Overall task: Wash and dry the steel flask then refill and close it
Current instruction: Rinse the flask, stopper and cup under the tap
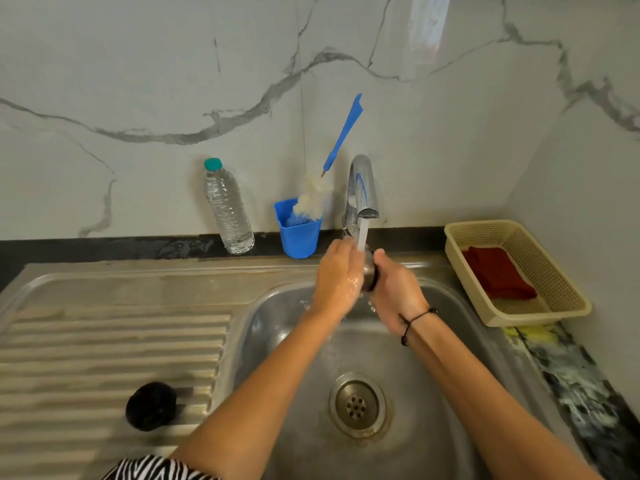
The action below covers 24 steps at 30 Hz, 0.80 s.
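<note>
The steel flask (369, 270) is held over the sink basin (450, 341), under water running from the chrome tap (362, 188). My right hand (394, 296) grips the flask from the right. My left hand (337, 275) is against its left side, wet, and hides most of the body. Only a narrow strip of steel and a dark band show between the hands. The flask's black cap (151, 406) lies on the ribbed draining board (104, 341) at the left. A clear plastic water bottle (228, 209) with a teal top stands at the back wall.
A blue cup (300, 233) holding a bottle brush (315, 199) with a blue handle stands left of the tap. A beige plastic basket (568, 299) with a red cloth (497, 277) sits on the counter at the right. The drain (357, 405) is near the basin's front.
</note>
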Each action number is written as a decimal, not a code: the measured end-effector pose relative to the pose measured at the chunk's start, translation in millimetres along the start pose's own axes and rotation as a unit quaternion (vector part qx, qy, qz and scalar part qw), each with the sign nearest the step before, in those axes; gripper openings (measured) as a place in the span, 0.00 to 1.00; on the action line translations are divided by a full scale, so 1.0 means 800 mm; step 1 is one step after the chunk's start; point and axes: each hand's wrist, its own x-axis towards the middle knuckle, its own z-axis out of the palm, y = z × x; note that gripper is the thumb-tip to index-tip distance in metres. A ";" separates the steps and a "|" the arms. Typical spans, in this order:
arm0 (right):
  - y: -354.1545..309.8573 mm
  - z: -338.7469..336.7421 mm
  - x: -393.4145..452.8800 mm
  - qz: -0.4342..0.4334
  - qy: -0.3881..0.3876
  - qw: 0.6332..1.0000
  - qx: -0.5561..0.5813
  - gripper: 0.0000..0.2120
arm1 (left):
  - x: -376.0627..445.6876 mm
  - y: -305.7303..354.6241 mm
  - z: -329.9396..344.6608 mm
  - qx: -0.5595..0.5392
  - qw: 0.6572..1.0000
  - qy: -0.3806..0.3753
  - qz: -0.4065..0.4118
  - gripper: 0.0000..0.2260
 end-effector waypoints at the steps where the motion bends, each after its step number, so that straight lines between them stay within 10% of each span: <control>1: -0.006 0.000 -0.001 0.004 -0.003 0.999 0.044 0.14 | -0.007 -0.010 0.002 0.020 0.997 0.005 0.078 0.14; 5: -0.016 0.003 -0.004 0.031 0.010 0.991 0.127 0.12 | -0.024 -0.045 0.005 0.121 0.950 0.050 0.282 0.15; 9: -0.010 0.021 -0.010 -0.007 0.023 0.997 0.072 0.15 | -0.014 -0.031 0.004 0.097 0.960 0.123 0.234 0.14; 13: -0.016 0.020 -0.014 -0.086 0.035 0.996 -0.009 0.15 | -0.009 0.013 0.005 -0.050 0.995 0.086 -0.001 0.15; 17: -0.018 0.015 -0.018 -0.113 0.035 0.990 -0.075 0.15 | 0.005 0.032 -0.011 -0.210 0.927 -0.050 -0.308 0.15; 21: -0.020 0.016 -0.009 -0.100 0.053 0.993 -0.038 0.14 | -0.005 0.036 0.002 -0.038 0.991 0.117 -0.060 0.17; 24: -0.022 0.021 -0.008 -0.044 0.038 0.997 0.048 0.11 | -0.013 -0.001 0.013 0.033 0.963 0.176 0.199 0.19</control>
